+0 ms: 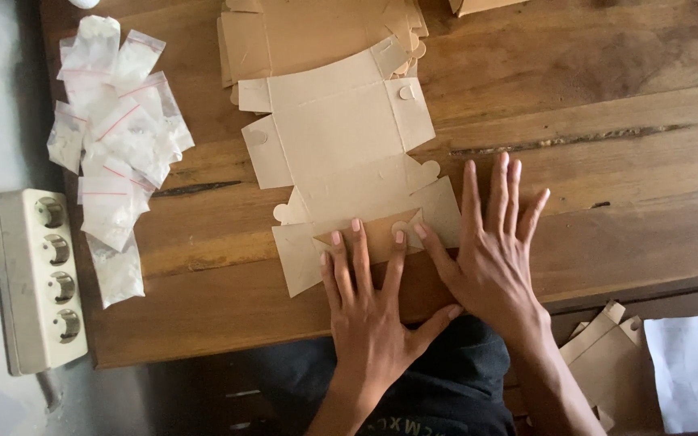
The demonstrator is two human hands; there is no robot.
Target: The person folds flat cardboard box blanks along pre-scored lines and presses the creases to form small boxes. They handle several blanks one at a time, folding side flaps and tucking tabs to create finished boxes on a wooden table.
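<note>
A flat brown cardboard box blank (341,137) lies unfolded on the wooden table (607,145), with tabs and round locking flaps along its sides. Its near flap (369,234) is folded over toward me. My left hand (369,311) lies flat on that folded flap, fingers spread, fingertips pressing the crease. My right hand (490,246) rests palm down beside it, thumb touching the flap's right end, fingers spread on the bare wood.
A stack of more flat cardboard blanks (317,32) lies at the table's far edge. A heap of small clear zip bags with white contents (115,137) sits at left. A white power strip (38,278) lies beyond the left edge. Folded cardboard pieces (607,347) lie lower right.
</note>
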